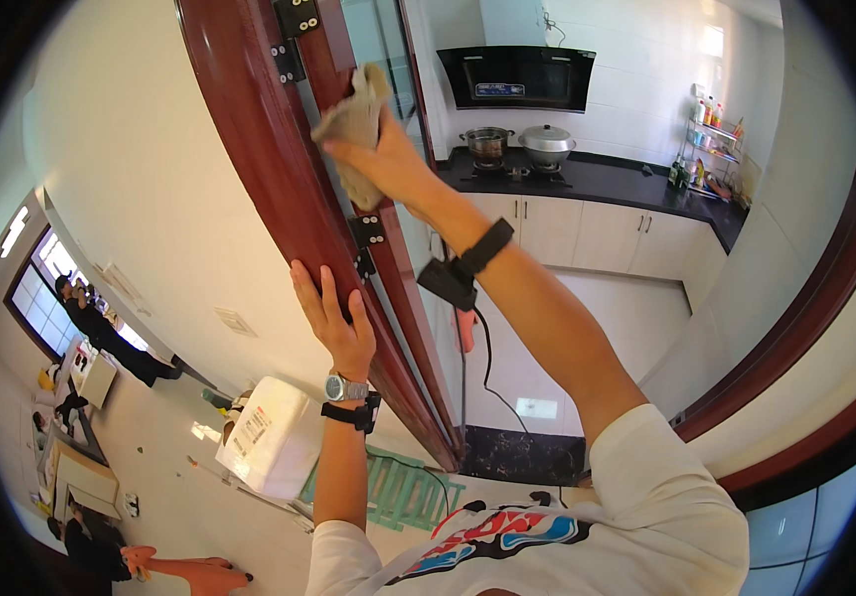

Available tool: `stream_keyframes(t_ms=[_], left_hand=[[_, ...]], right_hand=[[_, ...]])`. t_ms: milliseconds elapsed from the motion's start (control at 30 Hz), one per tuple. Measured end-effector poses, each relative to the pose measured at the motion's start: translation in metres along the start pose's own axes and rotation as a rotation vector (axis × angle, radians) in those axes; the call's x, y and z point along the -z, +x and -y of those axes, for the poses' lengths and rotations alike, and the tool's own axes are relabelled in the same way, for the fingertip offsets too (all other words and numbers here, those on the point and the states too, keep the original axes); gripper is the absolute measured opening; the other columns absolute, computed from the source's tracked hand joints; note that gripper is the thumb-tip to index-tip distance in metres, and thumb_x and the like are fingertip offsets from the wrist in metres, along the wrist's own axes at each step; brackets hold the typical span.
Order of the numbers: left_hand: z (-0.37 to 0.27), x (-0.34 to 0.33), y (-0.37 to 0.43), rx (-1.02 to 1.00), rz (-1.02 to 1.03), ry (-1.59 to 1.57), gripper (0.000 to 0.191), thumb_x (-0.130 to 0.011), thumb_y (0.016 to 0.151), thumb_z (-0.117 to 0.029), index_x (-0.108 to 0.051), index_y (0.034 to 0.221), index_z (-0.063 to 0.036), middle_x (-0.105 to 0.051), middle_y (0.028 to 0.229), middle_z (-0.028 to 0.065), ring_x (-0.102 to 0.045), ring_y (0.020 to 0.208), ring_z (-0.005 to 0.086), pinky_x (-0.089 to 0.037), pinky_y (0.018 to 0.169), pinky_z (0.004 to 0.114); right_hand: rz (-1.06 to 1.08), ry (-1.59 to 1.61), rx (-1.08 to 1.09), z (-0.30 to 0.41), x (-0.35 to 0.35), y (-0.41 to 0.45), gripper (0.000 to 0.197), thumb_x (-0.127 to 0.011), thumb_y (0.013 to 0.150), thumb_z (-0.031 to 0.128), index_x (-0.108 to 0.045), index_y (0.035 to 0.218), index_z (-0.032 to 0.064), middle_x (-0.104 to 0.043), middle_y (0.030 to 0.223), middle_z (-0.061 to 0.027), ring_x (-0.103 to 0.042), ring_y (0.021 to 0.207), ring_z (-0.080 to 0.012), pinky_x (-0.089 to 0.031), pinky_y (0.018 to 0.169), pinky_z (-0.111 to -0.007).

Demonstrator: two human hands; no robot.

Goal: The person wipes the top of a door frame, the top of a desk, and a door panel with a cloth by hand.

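Observation:
My right hand [377, 158] grips a crumpled grey-beige cloth [353, 123] and holds it against the hinge side of a reddish-brown wooden door frame [245, 112]. The cloth lies between an upper black hinge [298, 16] and a lower black hinge [368, 231]. Lower down, my left hand [337, 320] rests flat on the face of the frame, fingers apart and holding nothing. A folding door with a glass panel [375, 37] is just behind the cloth. Black straps circle both wrists, and a cable hangs from the right one.
Through the doorway, a kitchen has a dark countertop [614, 173], a stove with two pots and a range hood [517, 78]. By my left arm stand a white wrapped box [271, 436] and a green slatted rack [405, 492]. Two people are in the room at left.

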State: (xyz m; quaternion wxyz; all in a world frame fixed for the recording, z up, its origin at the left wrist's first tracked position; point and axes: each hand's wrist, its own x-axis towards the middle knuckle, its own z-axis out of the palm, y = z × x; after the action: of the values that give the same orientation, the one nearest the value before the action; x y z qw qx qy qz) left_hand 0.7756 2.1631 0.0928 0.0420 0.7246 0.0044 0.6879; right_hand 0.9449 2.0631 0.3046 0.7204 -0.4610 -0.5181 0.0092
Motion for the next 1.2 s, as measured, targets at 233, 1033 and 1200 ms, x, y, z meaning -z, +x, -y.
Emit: stream_keyframes(t_ms=[233,1033,1200], left_hand=[[0.006,0.009,-0.002,0.014,0.012,0.026,0.059,-0.064,0.121,-0.021,-0.053,0.176,-0.002,-0.031,0.192,0.031,-0.032,0.177,0.0536,-0.029,0.142,0.063],[0.009,0.001,-0.004,-0.018,-0.014,0.01,0.062,-0.062,0.123,-0.029,-0.05,0.179,-0.0043,-0.031,0.192,0.032,-0.032,0.177,0.054,-0.03,0.142,0.062],[0.003,-0.005,0.0,-0.012,-0.023,-0.011,0.061,-0.063,0.123,-0.027,-0.051,0.178,-0.0029,-0.032,0.191,0.0325,-0.032,0.176,0.0542,-0.03,0.142,0.062]], right_hand=[[0.036,0.108,-0.109,-0.021,-0.011,-0.058,0.112,-0.099,0.097,0.036,-0.03,0.179,-0.0001,-0.068,0.152,-0.018,-0.07,0.137,-0.0268,-0.058,0.12,-0.045],[0.006,0.097,0.441,0.021,-0.022,0.055,0.064,-0.08,0.112,0.019,-0.051,0.166,0.0011,-0.068,0.153,-0.0193,-0.063,0.146,-0.0361,-0.049,0.126,-0.05],[-0.169,-0.209,0.263,-0.044,-0.02,-0.034,0.052,-0.079,0.115,0.035,-0.06,0.156,0.0079,-0.073,0.128,-0.0111,-0.073,0.12,-0.0267,-0.061,0.105,-0.042]])
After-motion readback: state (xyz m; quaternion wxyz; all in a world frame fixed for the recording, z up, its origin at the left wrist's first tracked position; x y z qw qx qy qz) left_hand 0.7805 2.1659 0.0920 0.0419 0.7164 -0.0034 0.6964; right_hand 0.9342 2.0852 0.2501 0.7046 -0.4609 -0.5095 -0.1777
